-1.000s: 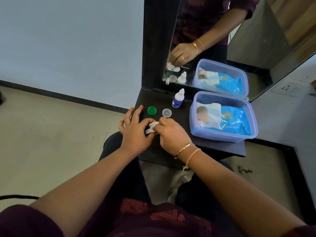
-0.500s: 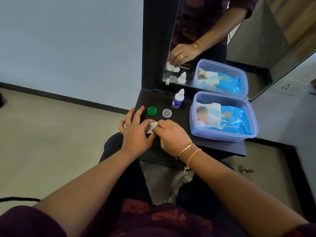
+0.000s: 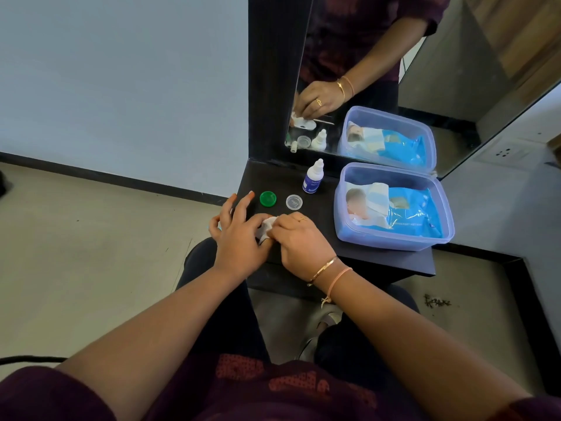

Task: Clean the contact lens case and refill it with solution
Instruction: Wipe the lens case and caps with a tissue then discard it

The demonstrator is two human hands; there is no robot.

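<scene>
Hardly any shift: wipe (image 3: 267, 229) still pinched in right fingers (image 3: 284, 226), against left thumb (image 3: 256, 220); left fingers (image 3: 243, 205) spread straight

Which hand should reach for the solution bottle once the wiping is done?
Probably the right hand: the solution bottle stands upright ahead of it, while the left hand sits farther off by the green cap. Both hands touch the white wipe.

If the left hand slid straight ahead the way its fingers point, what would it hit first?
Probably the black mirror frame at the back of the shelf. The left hand points just left of the green cap, so it might graze that; depth is unclear.
</scene>
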